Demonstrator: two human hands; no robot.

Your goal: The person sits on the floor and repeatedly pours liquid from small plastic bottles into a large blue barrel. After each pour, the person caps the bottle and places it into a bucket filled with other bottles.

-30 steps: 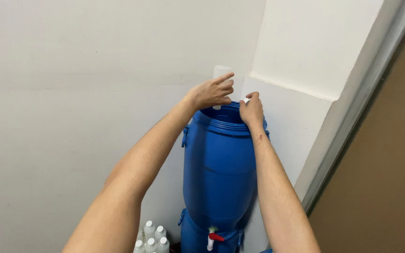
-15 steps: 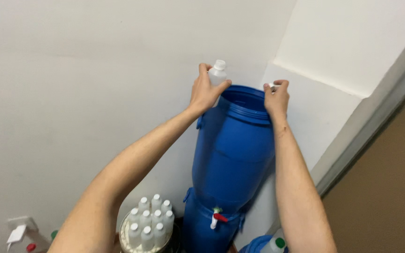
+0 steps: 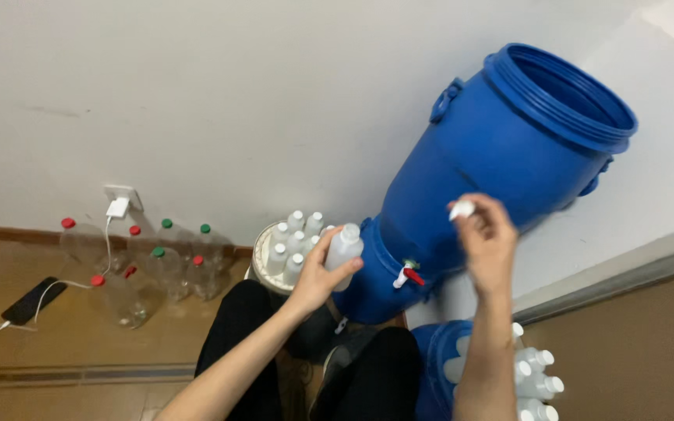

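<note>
The left hand [image 3: 317,282] is wrapped around a small white bottle [image 3: 343,251], holding it upright by its body with the open neck free above the fingers. The right hand [image 3: 486,243] is pinched narrow on a little white cap [image 3: 462,209], gripped between thumb and fingertips, well apart from the bottle and in front of the big blue drum [image 3: 501,164]. The drum stands open-topped against the white wall [image 3: 197,93], with a small red-handled tap [image 3: 407,274] low on its side, just right of the bottle. Behind the left hand a round white tub [image 3: 260,257] is packed with more capped white bottles, and a second batch lies in a blue bin [image 3: 430,366] by the right forearm. Clear plastic bottles [image 3: 158,265] with red and green tops stand along the skirting, near a phone [image 3: 31,301] on its charging lead. To cap the bottle well, it seems wise to keep it level, bring the cap squarely over the neck and start the thread gently so it does not cross.
</note>
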